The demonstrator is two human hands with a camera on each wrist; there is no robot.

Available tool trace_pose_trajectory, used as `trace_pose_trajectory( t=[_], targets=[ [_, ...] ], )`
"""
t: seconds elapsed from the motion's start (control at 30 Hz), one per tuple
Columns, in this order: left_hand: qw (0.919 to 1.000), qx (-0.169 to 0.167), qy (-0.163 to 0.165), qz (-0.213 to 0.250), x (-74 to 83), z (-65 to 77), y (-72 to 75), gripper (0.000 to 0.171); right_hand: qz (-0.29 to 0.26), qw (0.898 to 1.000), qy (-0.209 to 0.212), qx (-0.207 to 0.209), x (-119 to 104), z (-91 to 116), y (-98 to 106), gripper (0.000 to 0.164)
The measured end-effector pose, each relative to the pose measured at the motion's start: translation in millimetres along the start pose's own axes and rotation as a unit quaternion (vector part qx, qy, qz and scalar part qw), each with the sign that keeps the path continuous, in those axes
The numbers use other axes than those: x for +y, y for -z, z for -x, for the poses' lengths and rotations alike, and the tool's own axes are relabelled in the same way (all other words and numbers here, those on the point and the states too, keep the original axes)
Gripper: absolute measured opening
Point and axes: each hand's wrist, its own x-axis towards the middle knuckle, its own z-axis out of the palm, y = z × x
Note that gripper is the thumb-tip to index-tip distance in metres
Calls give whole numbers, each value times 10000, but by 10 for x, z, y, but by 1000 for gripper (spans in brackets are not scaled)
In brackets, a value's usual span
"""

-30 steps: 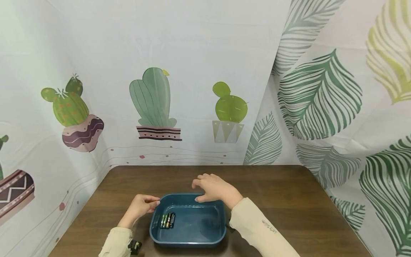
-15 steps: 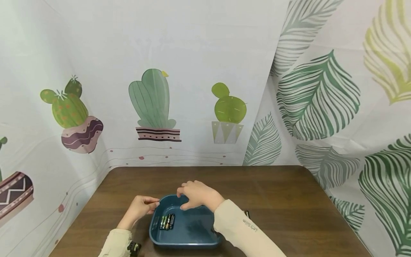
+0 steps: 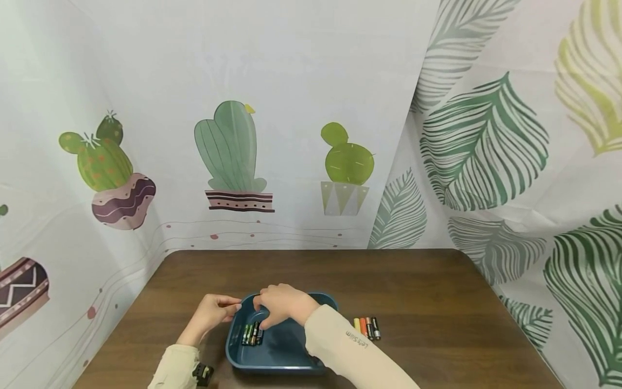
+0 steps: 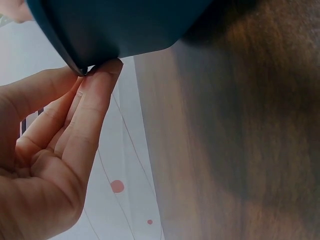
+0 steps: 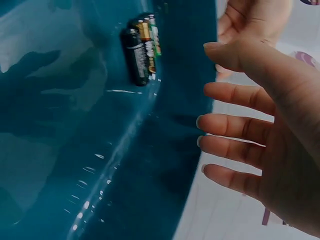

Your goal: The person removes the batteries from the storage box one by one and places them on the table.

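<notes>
My left hand (image 3: 208, 319) pinches the far left corner of a dark blue tray (image 3: 286, 348) between thumb and fingers. Up close in the left wrist view, the tray's rim (image 4: 80, 67) sits between those fingertips. Several batteries (image 3: 250, 334) lie side by side on the left of the tray's floor. Over the tray's far left part is my right hand (image 3: 281, 304), spread and holding nothing, just beyond the batteries. In the right wrist view its fingers are slightly bent and apart, and the batteries (image 5: 142, 50) are blurred.
Several more batteries (image 3: 367, 328), with yellow, orange and black casings, lie in a row on the brown wooden table (image 3: 413, 292) to the right of the tray. Behind the table hangs a white cloth (image 3: 291, 108) printed with cacti and leaves.
My right hand has moved left across the tray towards the batteries inside it. The row of batteries on the table has come into sight from behind my right sleeve. My left hand has stayed put.
</notes>
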Motion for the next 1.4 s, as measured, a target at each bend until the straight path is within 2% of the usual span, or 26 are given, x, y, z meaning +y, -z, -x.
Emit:
trace_pose_trajectory(
  t=[0.33,0.7,1.03,1.4],
  targets=[
    [10000,7,64,12,-6,17,5,16,8,9994,-148,-312,-80,-129,-116,35],
    [9998,-6,135,134,-36,22,-2,15,146,9986,-312,-406,-137,-222,-242,37],
    [9997,8,116,222,-25,29,-7,15,334,9971,-378,-568,-182,-304,-273,36],
    [9996,5,128,261,-2,-2,-10,14,183,9949,-619,-774,-206,-328,-288,43]
  ],
)
